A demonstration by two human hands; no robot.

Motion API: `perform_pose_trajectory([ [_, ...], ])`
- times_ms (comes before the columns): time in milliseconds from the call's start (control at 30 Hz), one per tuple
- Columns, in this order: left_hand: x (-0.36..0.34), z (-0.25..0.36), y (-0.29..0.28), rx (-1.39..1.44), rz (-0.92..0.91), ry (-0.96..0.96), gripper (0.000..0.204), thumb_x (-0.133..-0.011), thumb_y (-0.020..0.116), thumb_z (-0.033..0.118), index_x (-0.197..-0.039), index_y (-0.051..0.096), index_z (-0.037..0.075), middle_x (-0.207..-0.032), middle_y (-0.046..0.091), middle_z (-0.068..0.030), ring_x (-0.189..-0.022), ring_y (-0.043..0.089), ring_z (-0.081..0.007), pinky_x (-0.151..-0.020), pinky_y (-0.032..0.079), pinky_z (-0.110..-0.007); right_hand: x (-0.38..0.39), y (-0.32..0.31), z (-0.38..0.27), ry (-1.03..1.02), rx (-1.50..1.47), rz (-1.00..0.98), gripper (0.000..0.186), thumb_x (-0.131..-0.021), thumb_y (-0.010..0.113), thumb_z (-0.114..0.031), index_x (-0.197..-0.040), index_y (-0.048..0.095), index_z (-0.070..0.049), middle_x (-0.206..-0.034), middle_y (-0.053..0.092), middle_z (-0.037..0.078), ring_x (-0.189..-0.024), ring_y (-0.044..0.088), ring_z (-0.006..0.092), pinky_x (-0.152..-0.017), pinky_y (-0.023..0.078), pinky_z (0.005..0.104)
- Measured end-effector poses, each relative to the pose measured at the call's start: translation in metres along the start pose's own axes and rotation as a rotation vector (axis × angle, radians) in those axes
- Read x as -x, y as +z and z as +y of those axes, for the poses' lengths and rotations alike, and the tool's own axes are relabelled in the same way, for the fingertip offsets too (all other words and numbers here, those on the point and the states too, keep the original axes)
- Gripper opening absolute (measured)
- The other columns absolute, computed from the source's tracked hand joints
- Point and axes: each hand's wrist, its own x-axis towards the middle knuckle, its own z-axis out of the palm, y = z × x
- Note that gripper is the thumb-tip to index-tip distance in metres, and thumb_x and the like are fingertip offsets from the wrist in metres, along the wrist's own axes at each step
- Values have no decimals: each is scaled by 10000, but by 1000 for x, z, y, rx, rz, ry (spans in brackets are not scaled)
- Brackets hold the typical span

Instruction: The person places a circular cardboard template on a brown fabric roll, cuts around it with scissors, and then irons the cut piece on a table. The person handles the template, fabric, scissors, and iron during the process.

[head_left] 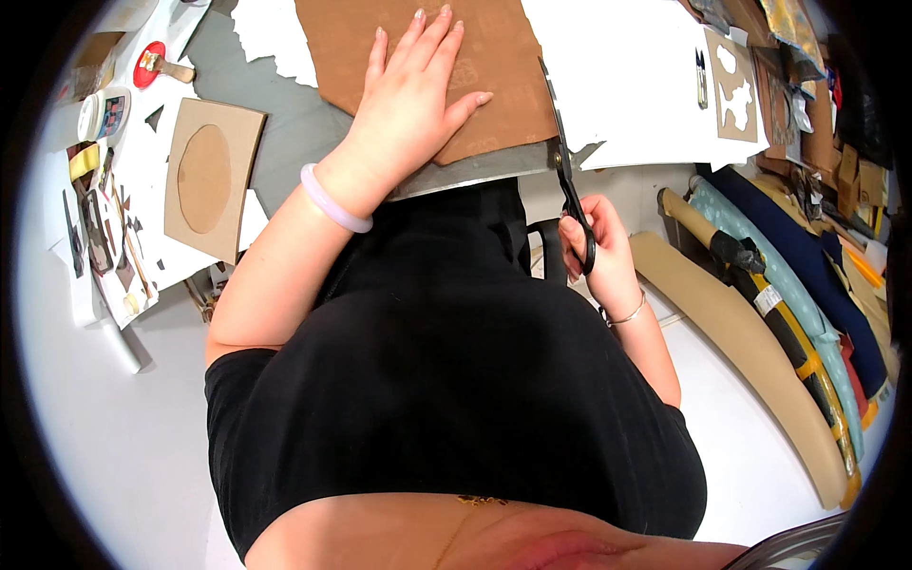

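A brown sheet, which looks like fabric or leather, [508,81] lies over the table's front edge area, with a faint pattern on it. My left hand [410,100] rests flat on this sheet, fingers stretched toward its far side and thumb out to the right. In my right hand [608,252] are black-handled scissors [566,180], gripped by the handles below the table edge. Their blades point away from me along the sheet's right edge. I cannot tell whether the blades are apart or whether material is between them.
On the left stand a cardboard panel with an oval [204,180], a white tub [103,116], a red dish with a brush [150,63] and several small tools. White paper [627,76] and a cutout card [733,90] lie right. Rolls of material [741,351] lean at the right.
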Motion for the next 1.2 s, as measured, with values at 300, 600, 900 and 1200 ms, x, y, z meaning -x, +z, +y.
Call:
perform_pose_trajectory([
  [300, 6, 2, -2, 29, -34, 11, 749, -950, 704, 415, -1539, 427, 45, -1636, 381, -131, -1534, 318, -345, -1253, 184, -574, -8, 0, -7, -2, -12, -33, 314, -1013, 699, -264, -1011, 440, -85, -703, 475, -16, -476, 444, 75, -429, 372, 247],
  [600, 9, 5, -4, 57, -45, 18, 749, -935, 715, 405, -1496, 460, -20, -1618, 380, -165, -1529, 318, -338, -1249, 190, -588, -17, 5, -11, -35, 15, -28, 336, -1014, 695, -310, -1030, 449, -82, -713, 494, -2, -490, 466, 81, -438, 382, 247],
  [900, 9, 6, -6, 64, -64, 6, 781, -947, 709, 405, -1550, 392, 23, -1644, 358, -148, -1542, 296, -356, -1256, 171, -571, -19, 13, -13, -2, -19, 10, 301, -1017, 693, -257, -1027, 451, -79, -693, 482, -16, -455, 432, 70, -413, 357, 235],
  [1200, 9, 6, -7, 65, -60, 6, 785, -930, 724, 406, -1519, 426, -18, -1626, 370, -163, -1535, 306, -339, -1254, 173, -584, -16, 9, -13, 10, 27, 25, 314, -1011, 701, -261, -1017, 459, -60, -699, 542, 12, -453, 466, 77, -409, 375, 239],
])
